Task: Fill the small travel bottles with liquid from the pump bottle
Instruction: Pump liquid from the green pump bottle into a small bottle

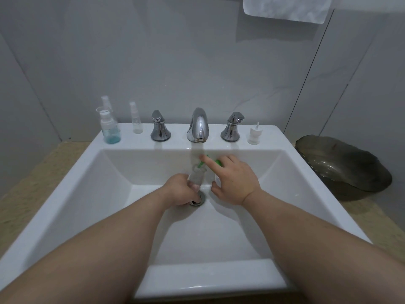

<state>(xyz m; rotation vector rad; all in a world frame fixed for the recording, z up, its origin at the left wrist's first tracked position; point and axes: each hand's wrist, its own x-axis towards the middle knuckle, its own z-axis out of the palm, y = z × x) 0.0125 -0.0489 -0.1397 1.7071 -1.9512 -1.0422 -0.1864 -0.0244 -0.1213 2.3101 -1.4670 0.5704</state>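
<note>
Two hands: the left hand [178, 190] and the right hand [236, 184] meet mid-frame, low inside the sink [219, 233], just above its drain [199, 200].
Left fingers [188, 194]: curled round a clear travel bottle [198, 173], holding it upright with its open mouth under the green spout.
Right fingers [208, 161]: wrapped round the pump bottle [218, 163], which is mostly hidden. The forefinger lies stretched along the pump head, likely to press it.
Why here: probably so that drips fall into the basin.
Back ledge: left of the tap [198, 125] stand a blue-filled bottle [110, 130] and a clear spray bottle [137, 119]. At right is a white cap [254, 133], perhaps set aside for refitting.
Beyond: a beige bench [22, 183] with a dark bowl [344, 165] at right.
Writing: none legible.
</note>
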